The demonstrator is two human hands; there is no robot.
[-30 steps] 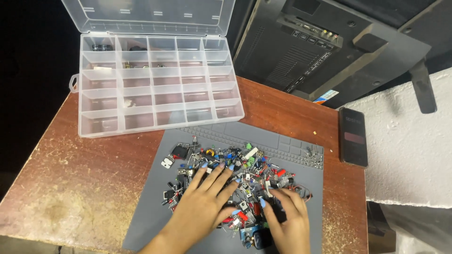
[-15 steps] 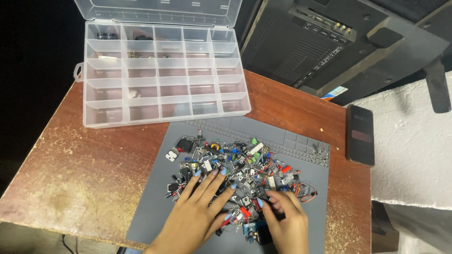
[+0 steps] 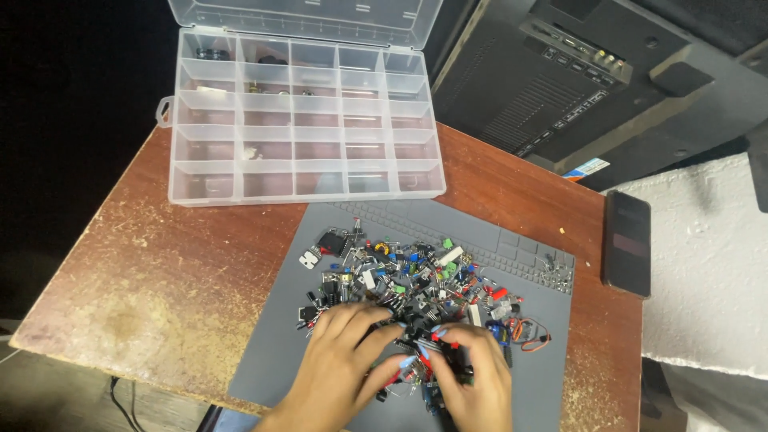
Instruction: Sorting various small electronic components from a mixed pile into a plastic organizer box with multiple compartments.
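A pile of small electronic parts, black, red, blue and green, lies spread on a grey work mat. My left hand rests flat on the near side of the pile, fingers spread over the parts. Beside it my right hand is curled over the pile, its fingertips pinching at small parts; which one it grips is hidden. The two hands nearly touch at the fingertips.
A clear plastic compartment box stands open at the back of the worn brown table, a few parts in its cells. A black phone lies at the right edge. A large dark device leans behind.
Both hands have drawn back toward me and closer together over the near part of the pile. The camera view has shifted, so the box and mat sit further right and lower.
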